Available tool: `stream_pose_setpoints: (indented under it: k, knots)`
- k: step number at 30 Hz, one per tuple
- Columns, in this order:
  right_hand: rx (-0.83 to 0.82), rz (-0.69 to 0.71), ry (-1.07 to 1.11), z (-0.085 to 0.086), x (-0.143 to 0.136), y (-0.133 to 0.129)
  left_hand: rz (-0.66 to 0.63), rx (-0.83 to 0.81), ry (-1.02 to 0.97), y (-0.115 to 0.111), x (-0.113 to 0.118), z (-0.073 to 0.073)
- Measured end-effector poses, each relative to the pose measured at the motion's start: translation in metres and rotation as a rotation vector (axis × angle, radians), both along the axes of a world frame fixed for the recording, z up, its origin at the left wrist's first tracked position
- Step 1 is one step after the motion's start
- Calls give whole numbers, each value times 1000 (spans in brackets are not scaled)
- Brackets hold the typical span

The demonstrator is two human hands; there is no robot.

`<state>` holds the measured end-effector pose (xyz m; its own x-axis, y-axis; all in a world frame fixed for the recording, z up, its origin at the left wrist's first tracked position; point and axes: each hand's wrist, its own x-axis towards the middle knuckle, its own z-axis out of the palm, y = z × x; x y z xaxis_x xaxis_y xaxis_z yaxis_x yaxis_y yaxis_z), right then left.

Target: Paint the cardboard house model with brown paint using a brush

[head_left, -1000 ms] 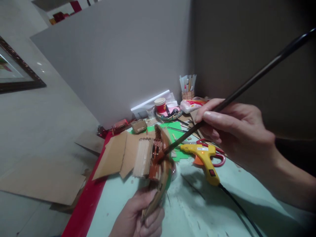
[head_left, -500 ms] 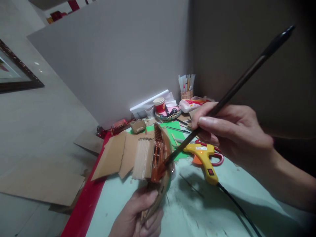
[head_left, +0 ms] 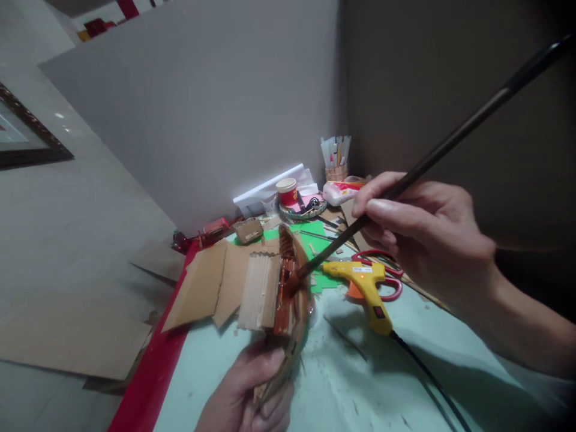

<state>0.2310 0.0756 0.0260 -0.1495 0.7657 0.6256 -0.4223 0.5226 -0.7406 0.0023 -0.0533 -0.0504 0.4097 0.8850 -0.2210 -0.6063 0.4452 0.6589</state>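
A yellow hot-glue gun is laid on a mint-green tabletop; red-handled scissors are set beside it, cardboard to its left.

Cardboard model, partly red-brown — brush, slanted

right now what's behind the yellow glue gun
Behind the yellow glue gun, red scissor handles show above and to its right, and green paper shows around its left end. The scissors' middle is covered by the gun.
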Motion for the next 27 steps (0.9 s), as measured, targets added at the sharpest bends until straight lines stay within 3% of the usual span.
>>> stream_pose_setpoints:
  k: [6,17,27]
  knots:
    - [-102,106,58,9,1,0,29,-63,-3,-2,1,2]
    - [-116,279,-30,4,-2,-3,130,-243,153,-2,4,6]
    - [-28,207,-97,2,2,2,146,-280,151,-5,1,3]
